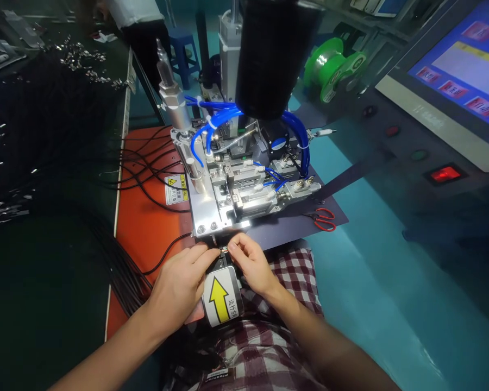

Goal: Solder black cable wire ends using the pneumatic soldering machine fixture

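Observation:
My left hand (178, 285) is closed, with thumb and forefinger pinched at the front edge of the metal machine (207, 212). My right hand (251, 264) is also closed in a pinch, its fingertips almost meeting those of the left. Between them shows a small shiny metal piece (224, 250), too small to name. Just below the fingertips sits a dark block bearing a white label with a yellow arrow (219, 297). A black cable (167, 254) runs from the left toward the machine's front.
Many black cables with metal ends (44, 98) are heaped at left. Red-handled scissors (325, 220) lie right of the machine. A green spool (330, 65) and a touchscreen panel (440, 114) stand farther right. Blue air hoses (220, 117) loop overhead. Another person (140, 21) stands behind.

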`<state>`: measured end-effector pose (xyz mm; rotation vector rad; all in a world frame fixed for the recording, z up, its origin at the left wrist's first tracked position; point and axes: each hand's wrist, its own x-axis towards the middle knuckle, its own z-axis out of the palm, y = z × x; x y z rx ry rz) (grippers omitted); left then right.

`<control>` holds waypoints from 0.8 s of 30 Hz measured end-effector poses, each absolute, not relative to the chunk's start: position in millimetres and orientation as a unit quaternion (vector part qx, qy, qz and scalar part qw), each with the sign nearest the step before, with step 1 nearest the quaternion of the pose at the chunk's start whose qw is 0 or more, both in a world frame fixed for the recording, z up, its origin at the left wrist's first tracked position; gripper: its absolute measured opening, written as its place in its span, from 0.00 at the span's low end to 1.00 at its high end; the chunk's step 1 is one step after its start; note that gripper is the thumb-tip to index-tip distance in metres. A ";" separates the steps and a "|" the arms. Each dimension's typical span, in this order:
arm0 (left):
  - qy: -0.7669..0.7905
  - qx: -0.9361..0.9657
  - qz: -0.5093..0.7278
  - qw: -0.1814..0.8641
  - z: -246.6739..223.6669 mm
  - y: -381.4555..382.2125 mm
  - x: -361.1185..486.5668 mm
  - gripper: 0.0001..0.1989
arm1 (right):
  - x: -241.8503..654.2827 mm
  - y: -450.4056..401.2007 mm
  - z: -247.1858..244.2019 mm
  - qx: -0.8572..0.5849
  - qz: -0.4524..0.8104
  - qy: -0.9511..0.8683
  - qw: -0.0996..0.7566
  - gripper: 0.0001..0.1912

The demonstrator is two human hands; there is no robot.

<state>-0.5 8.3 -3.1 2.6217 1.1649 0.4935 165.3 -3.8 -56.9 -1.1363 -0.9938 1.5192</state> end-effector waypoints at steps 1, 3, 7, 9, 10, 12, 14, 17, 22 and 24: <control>0.398 0.894 0.170 0.118 -3.0 8.4 -0.3 0.14 | 165.9 -4.1 -56.9 -0.467 0.621 -0.412 0.475 0.12; 0.399 0.892 0.173 0.121 -2.7 8.4 -0.2 0.14 | 166.8 -4.3 -57.1 -0.471 0.618 -0.421 0.468 0.12; 0.402 0.889 0.177 0.129 -2.8 9.0 0.0 0.14 | 167.6 -4.2 -57.1 -0.483 0.607 -0.430 0.462 0.12; 0.405 0.888 0.175 0.132 -3.0 9.5 -0.1 0.14 | 167.5 -3.9 -56.6 -0.486 0.604 -0.431 0.462 0.12; 0.404 0.888 0.173 0.133 -2.9 9.6 -0.2 0.14 | 167.5 -3.6 -56.3 -0.487 0.605 -0.429 0.462 0.12; 0.406 0.890 0.166 0.127 -1.9 9.1 -0.4 0.14 | 167.4 -2.7 -55.5 -0.486 0.615 -0.418 0.460 0.13; 0.416 0.892 0.146 0.098 0.5 7.0 0.0 0.15 | 167.4 -1.3 -54.9 -0.481 0.638 -0.394 0.454 0.14; 0.442 0.894 0.071 0.028 6.4 1.1 2.9 0.17 | 167.7 0.5 -54.3 -0.475 0.669 -0.364 0.441 0.16; 0.457 0.884 0.002 0.095 13.4 -6.5 9.5 0.19 | 169.5 0.1 -55.2 -0.482 0.652 -0.392 0.435 0.17; 0.476 0.867 0.023 0.146 13.1 -6.9 10.1 0.17 | 170.1 -0.9 -56.5 -0.485 0.639 -0.409 0.435 0.18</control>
